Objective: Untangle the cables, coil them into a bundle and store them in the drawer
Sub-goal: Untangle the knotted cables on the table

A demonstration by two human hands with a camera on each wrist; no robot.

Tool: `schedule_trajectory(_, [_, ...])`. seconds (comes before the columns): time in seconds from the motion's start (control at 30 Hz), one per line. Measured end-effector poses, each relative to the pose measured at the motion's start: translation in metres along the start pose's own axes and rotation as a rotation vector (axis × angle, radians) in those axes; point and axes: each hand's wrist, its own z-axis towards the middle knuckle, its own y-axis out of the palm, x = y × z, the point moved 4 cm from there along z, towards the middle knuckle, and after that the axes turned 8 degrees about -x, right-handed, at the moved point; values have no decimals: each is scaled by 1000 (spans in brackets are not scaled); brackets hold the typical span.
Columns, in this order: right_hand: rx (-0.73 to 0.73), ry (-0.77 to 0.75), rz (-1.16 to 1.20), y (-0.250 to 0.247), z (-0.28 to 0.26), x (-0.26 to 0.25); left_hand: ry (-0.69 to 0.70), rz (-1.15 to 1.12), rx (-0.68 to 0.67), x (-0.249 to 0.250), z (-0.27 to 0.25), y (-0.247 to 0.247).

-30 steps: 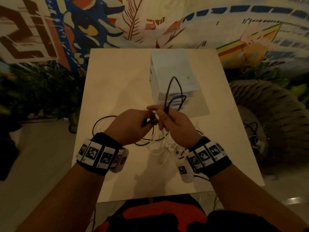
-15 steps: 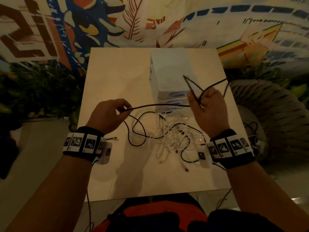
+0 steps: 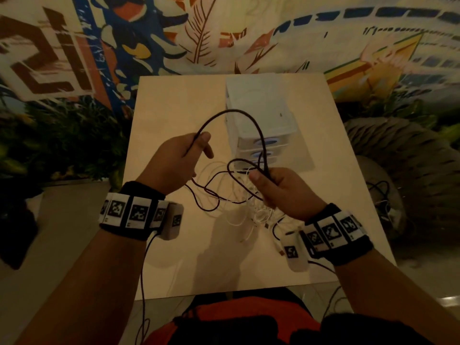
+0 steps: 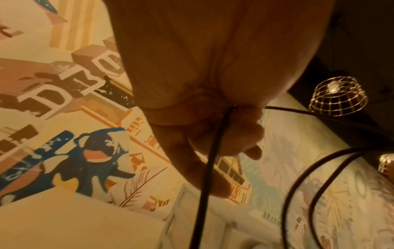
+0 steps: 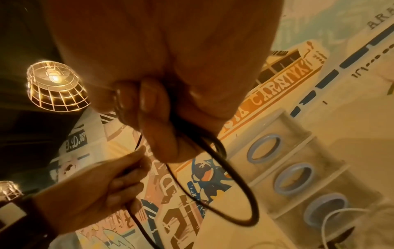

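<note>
right grip (image 3: 286, 192): closed around gathered turns of black cable (image 3: 231, 112), over white cable tangle (image 3: 251, 210) on desk (image 3: 174, 100)
left grip (image 3: 174, 163): pinching same cable, up-left of right
arc: spans left-right between grips
drawer unit (image 3: 258, 113): beyond, shut; right nearer

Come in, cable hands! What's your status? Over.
Left hand and right hand both grip the black cable, looped between them. White cables lie tangled on the table. Drawers shut. Over.
</note>
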Motion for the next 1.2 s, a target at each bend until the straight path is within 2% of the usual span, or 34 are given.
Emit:
schedule_trajectory(0.07, [31,15,59,3,6,-1,61,-7,2,14,-2,-4])
schedule_trajectory(0.13, [47,14,-32,5,14,0,113,-31,8,25,-5,-7])
schedule_trajectory(0.33, [-141,72,-275,45,42,19,212,-169,-46,53,-14,1])
schedule_trajectory(0.4, [-153,111,-382,56,56,29,237,-153,-55,57,-16,3])
schedule_trajectory(0.43, [-138,128,-374,58,59,31,257,-119,-49,57,-16,5])
schedule_trajectory(0.5, [-92,103,-151,56,58,29,302,-81,-23,52,-15,4])
schedule_trajectory(0.53, [-56,83,-88,51,56,28,289,-83,-15,44,-13,5])
schedule_trajectory(0.6, [-28,18,-152,40,51,15,208,-155,-57,17,-7,11])
schedule_trajectory(0.67, [-13,3,-118,34,53,14,101,-141,-180,-10,-2,28])
schedule_trajectory(0.73, [61,-24,-146,28,54,12,53,14,-323,-35,-1,54])
schedule_trajectory(0.8, [123,-41,-98,22,52,15,56,194,-375,-52,-2,75])
schedule_trajectory(0.9, [154,-55,-53,16,50,20,137,307,-330,-69,-3,96])
schedule_trajectory(1.03, [243,-61,-12,0,45,25,176,365,-263,-87,-8,104])
schedule_trajectory(1.2, [319,-49,38,-8,40,34,222,216,-171,-76,-8,97])
